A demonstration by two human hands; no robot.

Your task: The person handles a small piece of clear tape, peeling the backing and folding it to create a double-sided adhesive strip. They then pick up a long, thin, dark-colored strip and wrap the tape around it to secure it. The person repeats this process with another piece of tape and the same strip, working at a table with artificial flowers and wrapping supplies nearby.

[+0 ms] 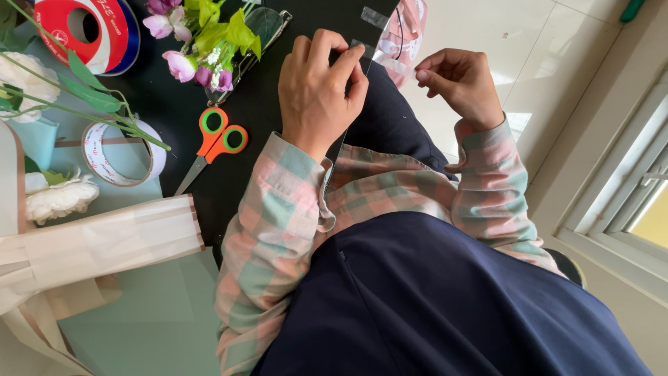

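Grip, left hand (321,87): fingers curled and pressed down over the edge of the black worktop (236,181), fingertips resting on a strip of clear tape (362,47) stuck at that edge; whether it pinches the strip cannot be told.

Grip, right hand (459,80): off the worktop, over the lap, thumb and forefinger pinched shut on the free end of a second clear tape strip (393,64), which runs back to the worktop edge just beside the left fingertips.

Further clear tape piece (374,17): stuck at the worktop edge, above both hands.

Scissors (212,143), orange handles with green inner rings: lying on the worktop just left of the left wrist, blades pointing toward the lower left.

Roll of clear tape (125,160): flat, left of the scissors, on pale green paper (139,320).

Artificial flowers (202,42), pink and purple with green leaves: top of worktop.

Red ribbon spool (87,31): top-left corner.

White flowers (59,198): left edge.

Cream wrapping sheet (90,247), rolled: lower left, over the green paper.
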